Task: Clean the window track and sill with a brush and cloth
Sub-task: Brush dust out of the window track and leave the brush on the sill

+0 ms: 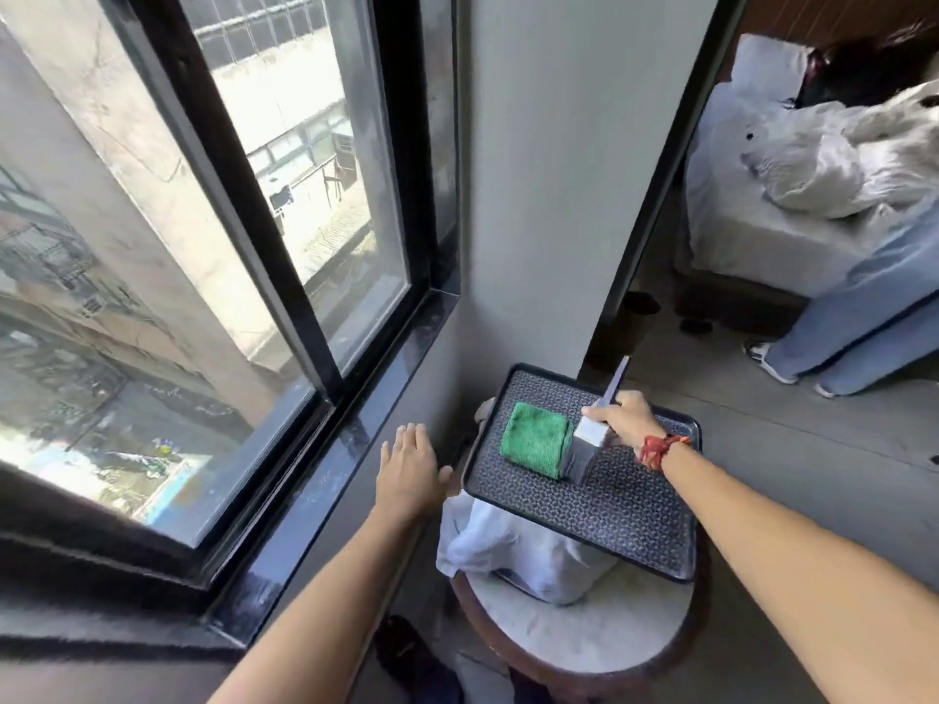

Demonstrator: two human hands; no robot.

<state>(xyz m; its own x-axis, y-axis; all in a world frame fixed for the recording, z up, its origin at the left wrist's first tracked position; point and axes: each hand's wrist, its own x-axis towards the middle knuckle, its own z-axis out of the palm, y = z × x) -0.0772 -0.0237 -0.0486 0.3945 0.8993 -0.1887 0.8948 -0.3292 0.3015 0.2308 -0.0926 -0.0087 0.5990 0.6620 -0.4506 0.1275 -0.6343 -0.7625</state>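
One brush gripped by right hand at stiff ferrule, light; soft cloth at nine o'clock; left hand open, empty.

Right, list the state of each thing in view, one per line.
Flat paintbrush with metal ferrule: gripped by the right hand, bristles down on the tray.
Folded green microfibre cloth: lying untouched on the tray.
Black patterned rectangular tray: resting on the round stool.
Black-framed sliding window: shut.
Left hand: open, empty, beside the sill.
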